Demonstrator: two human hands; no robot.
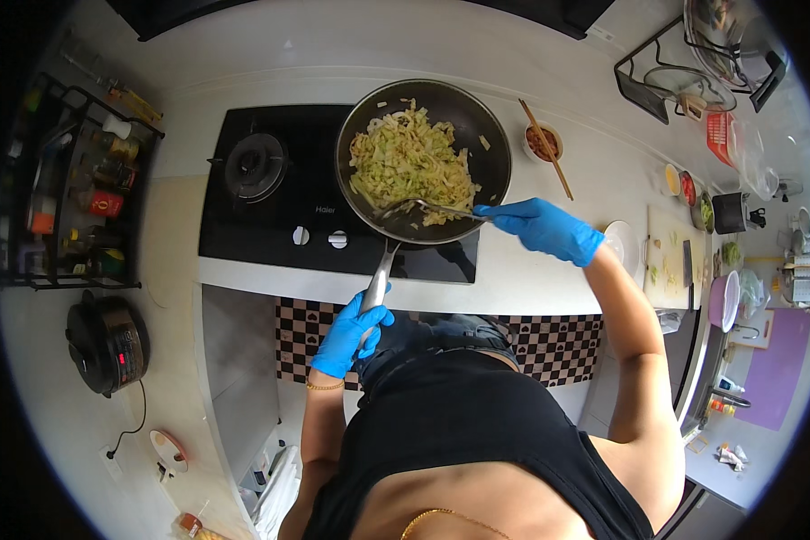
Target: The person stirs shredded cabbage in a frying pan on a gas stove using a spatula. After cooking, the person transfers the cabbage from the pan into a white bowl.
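My left hand [353,332], in a blue glove, is closed around the metal handle [380,280] of a dark frying pan [489,179]. The pan sits over the right side of a black gas hob and holds chopped, pale green cabbage [412,158]. A metal spatula or spoon [439,208] is gripped by its handle in my right hand [547,228], also gloved in blue. Its head rests inside the pan at the cabbage's near edge. Right of the pan stands a small bowl of reddish-brown food [542,142], with wooden chopsticks [547,150] laid across it.
An uncovered burner [255,167] lies left of the pan. A white plate [621,244] and a cutting board [661,270] with a knife [688,264] are on the right counter. A spice rack [88,182] and a black electric cooker [108,344] stand on the left.
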